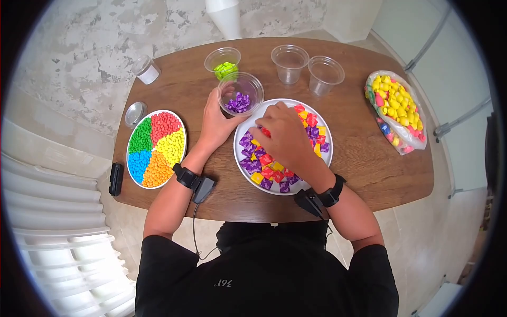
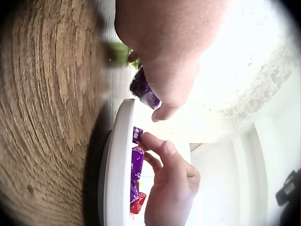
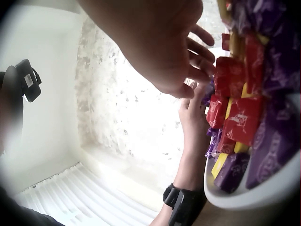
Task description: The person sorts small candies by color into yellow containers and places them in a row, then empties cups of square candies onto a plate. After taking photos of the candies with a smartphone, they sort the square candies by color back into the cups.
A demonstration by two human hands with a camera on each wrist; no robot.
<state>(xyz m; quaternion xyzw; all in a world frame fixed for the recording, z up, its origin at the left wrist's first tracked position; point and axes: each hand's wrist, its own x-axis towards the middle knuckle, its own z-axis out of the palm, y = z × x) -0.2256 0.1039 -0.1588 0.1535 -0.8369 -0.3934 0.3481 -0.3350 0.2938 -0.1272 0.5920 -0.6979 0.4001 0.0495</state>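
Observation:
My left hand (image 1: 214, 126) grips a clear plastic cup (image 1: 253, 84) beside the plate's upper left rim. Purple wrapped candies (image 1: 237, 103) lie in the cup. My right hand (image 1: 287, 138) is over a white plate (image 1: 329, 165) of mixed red, yellow and purple wrapped candies (image 1: 268, 171). Seen from the left wrist, the right fingertips touch a purple candy (image 2: 137, 135) near the plate's edge. The right wrist view shows the right fingers (image 3: 200, 54) reaching down beside red candies (image 3: 229, 77), slightly spread.
Behind the held cup stands a cup of green candies (image 1: 225, 68). Two empty clear cups (image 1: 290, 66) are at the back. A plate of colour-sorted small candies (image 1: 157, 148) lies left, near a lidded jar (image 1: 146, 70). A bag of yellow and pink pieces (image 1: 398, 113) sits right.

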